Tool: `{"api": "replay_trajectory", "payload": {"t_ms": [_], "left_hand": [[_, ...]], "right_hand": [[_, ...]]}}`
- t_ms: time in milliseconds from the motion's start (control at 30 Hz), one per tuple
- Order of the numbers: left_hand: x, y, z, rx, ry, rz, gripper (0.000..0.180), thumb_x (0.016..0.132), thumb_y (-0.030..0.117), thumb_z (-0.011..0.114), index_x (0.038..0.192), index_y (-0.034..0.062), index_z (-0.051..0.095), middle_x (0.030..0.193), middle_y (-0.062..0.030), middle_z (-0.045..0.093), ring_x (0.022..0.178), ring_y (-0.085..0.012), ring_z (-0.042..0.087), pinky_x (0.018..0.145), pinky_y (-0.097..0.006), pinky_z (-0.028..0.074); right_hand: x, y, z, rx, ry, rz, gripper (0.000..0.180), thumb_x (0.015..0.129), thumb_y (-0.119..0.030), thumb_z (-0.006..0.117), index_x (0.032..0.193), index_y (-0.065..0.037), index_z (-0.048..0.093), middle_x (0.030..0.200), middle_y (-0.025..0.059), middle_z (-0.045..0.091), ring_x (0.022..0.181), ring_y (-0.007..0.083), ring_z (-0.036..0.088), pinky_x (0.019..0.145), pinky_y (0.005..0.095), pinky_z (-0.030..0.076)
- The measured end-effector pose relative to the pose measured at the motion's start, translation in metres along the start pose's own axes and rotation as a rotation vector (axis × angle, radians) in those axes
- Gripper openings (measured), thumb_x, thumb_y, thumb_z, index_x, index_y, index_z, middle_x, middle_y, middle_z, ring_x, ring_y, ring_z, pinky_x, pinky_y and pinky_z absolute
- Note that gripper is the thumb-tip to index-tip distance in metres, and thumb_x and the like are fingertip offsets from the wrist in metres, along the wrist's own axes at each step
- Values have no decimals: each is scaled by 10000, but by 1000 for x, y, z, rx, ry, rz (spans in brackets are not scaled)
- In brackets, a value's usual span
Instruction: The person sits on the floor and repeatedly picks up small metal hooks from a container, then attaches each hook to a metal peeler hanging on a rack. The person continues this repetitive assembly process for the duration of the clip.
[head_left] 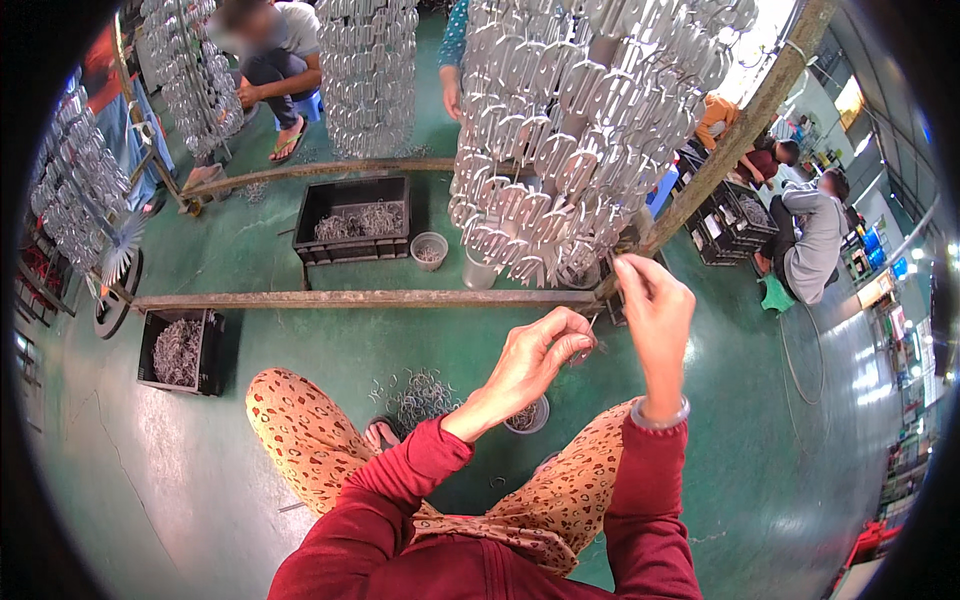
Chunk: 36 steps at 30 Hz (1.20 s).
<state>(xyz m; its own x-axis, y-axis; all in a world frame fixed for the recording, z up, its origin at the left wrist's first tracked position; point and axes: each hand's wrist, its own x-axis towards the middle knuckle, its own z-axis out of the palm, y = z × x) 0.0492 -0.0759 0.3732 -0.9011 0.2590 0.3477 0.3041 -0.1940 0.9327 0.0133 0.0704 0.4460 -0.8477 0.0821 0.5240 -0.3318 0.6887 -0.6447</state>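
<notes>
Silvery metal pieces hanging in a dense cluster (570,130) from a rack, filling the upper middle, just above both raised hands. Green floor (250,440) below, crossed by a long wooden beam (350,298). Black crate (352,220) of wire hooks beyond the beam, smaller black crate (180,350) at left. Loose hooks (420,392) scattered on the floor near a sandalled foot. Right hand (655,305) lifted, fingertips pinched on something thin at the cluster's lower edge. Left hand (540,355) half curled, thumb and forefinger pinching a small wire hook (592,328), just beside the right hand.
</notes>
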Motion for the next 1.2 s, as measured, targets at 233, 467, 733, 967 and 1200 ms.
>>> {"api": "replay_trajectory", "payload": {"t_ms": [233,467,733,967,1200], "left_hand": [[8,19,-7,45,95,97,108,913,109,551,932,3,564,752,-30,591,677,-85,541,634,-254,459],[17,26,-10,132,112,177,100,897,93,562,918,-4,577,751,-52,604,680,-93,564,624,-260,461],[36,18,-10,249,166,190,91,899,83,561,926,-3,573,781,-39,629,732,-67,565,652,-244,470],[46,12,-12,287,136,133,128,883,103,559,937,-13,569,762,-145,639,686,-219,634,612,-327,461],[40,-8,-11,276,151,110,126,876,102,561,932,-11,562,761,-157,627,677,-241,622,633,-336,463]], "right_hand": [[21,-16,23,-213,5,15,280,802,-268,655,894,-5,676,800,192,654,720,357,635,656,418,484],[21,-5,18,-299,-8,-37,212,830,-204,602,863,-4,662,795,199,639,749,382,619,655,438,473],[10,-16,-4,-235,-198,12,220,834,-240,601,832,-29,665,679,174,617,669,336,627,600,407,462],[9,-19,-6,-236,-246,-48,217,838,-230,592,803,-25,651,672,179,604,668,347,617,587,406,455],[2,-6,-14,-164,-291,21,292,796,-306,666,892,-31,692,755,155,651,685,279,648,614,354,477]]}}
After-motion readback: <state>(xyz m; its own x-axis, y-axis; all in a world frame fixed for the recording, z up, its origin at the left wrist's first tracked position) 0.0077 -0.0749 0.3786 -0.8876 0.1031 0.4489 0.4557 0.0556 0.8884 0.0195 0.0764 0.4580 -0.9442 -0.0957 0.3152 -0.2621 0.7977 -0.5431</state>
